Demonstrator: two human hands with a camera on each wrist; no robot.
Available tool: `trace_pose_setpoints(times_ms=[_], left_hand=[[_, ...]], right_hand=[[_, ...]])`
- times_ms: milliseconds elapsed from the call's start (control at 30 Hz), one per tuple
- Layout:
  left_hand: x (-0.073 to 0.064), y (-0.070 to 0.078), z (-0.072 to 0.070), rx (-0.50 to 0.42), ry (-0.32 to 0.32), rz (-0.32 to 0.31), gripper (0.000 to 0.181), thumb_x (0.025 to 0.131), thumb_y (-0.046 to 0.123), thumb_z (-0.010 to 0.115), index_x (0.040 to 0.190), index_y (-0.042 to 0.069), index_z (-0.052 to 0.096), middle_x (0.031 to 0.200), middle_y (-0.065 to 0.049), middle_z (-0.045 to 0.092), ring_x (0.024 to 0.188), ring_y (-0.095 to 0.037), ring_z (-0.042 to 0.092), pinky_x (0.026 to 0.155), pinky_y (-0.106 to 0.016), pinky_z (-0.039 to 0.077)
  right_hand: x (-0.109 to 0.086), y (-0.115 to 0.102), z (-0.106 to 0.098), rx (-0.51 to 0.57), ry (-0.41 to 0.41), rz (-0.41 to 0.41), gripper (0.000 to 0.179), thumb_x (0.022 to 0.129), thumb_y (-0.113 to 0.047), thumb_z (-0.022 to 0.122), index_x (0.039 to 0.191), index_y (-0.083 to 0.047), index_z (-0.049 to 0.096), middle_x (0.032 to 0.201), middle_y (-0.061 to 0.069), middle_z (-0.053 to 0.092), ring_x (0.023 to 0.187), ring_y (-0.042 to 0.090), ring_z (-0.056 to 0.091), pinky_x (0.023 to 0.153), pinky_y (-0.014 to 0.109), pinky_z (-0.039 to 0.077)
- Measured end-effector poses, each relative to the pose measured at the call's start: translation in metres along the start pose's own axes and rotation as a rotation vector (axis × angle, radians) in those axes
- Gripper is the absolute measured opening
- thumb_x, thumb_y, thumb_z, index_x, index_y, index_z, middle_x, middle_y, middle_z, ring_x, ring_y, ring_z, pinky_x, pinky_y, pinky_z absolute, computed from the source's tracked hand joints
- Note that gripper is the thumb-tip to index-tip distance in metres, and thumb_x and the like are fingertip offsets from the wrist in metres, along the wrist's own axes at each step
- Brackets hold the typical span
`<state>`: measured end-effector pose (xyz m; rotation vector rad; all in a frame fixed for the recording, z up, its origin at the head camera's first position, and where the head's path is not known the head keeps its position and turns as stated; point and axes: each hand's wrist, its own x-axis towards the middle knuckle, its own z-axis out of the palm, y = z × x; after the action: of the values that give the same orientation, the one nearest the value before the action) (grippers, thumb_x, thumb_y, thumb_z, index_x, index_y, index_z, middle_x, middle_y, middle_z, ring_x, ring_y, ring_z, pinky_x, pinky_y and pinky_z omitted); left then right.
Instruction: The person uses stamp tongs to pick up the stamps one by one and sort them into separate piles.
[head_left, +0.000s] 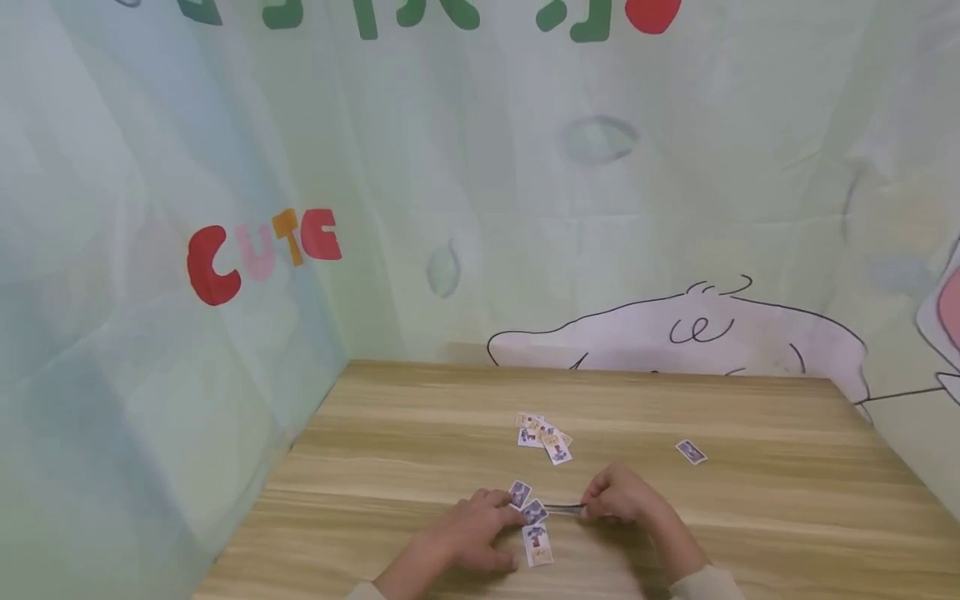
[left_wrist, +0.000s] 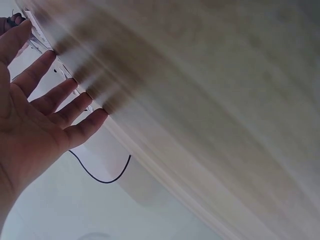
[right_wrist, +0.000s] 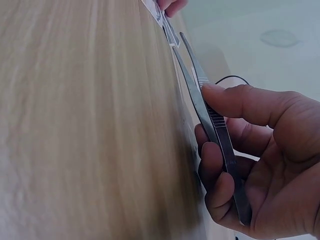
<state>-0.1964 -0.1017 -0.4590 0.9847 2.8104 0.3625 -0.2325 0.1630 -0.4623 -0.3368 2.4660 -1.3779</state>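
Observation:
My right hand [head_left: 618, 493] holds metal tweezers [right_wrist: 231, 160] between thumb and fingers. The two arms of the tweezers stand apart at the tips, which point left toward a small purple picture card [head_left: 534, 512]. That card overlaps the top of a longer orange-and-white card [head_left: 537, 546]. Another purple card [head_left: 520, 494] lies just behind it. My left hand [head_left: 476, 529] rests low over the table with its fingertips at the left edges of these cards. In the left wrist view its fingers [left_wrist: 65, 92] are spread and fairly straight, tips at the tabletop.
Farther back on the wooden table [head_left: 420, 417] lies a small overlapping group of cards [head_left: 557, 448]. One single card [head_left: 692, 452] is off to the right. A printed cloth backdrop [head_left: 465, 183] hangs along the table's left side and back edge.

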Motion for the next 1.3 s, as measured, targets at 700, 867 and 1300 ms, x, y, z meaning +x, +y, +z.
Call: trace_pose_setpoints(times_ms=[700, 867, 1300], left_hand=[[0.0022, 0.0000, 0.0044, 0.002, 0.006, -0.008, 0.051, 0.077, 0.043, 0.068, 0.124, 0.027, 0.059, 0.136, -0.006, 0.044, 0.123, -0.025, 0.040, 0.093, -0.052, 0.039], [0.0009, 0.0001, 0.0033, 0.003, 0.011, -0.009, 0.051, 0.076, 0.042, 0.068, 0.124, 0.026, 0.059, 0.135, -0.006, 0.045, 0.122, -0.025, 0.041, 0.093, -0.051, 0.040], [-0.0020, 0.0013, 0.0020, 0.010, 0.015, -0.005, 0.053, 0.076, 0.042, 0.068, 0.125, 0.024, 0.058, 0.135, -0.008, 0.044, 0.122, -0.024, 0.041, 0.094, -0.044, 0.040]], right_hand=[[0.0000, 0.0021, 0.0034, 0.028, 0.002, -0.009, 0.008, 0.069, 0.000, 0.072, 0.074, -0.003, 0.067, 0.058, -0.001, 0.056, 0.047, 0.009, 0.043, 0.042, 0.018, 0.032], [0.0004, 0.0028, 0.0046, 0.020, 0.015, -0.013, 0.006, 0.069, 0.002, 0.070, 0.074, -0.001, 0.066, 0.057, -0.002, 0.055, 0.046, 0.009, 0.041, 0.042, 0.019, 0.032], [0.0023, 0.0052, 0.0069, -0.014, 0.033, -0.009, 0.004, 0.071, 0.004, 0.068, 0.074, 0.001, 0.066, 0.057, -0.002, 0.054, 0.046, 0.008, 0.040, 0.044, 0.020, 0.033]])
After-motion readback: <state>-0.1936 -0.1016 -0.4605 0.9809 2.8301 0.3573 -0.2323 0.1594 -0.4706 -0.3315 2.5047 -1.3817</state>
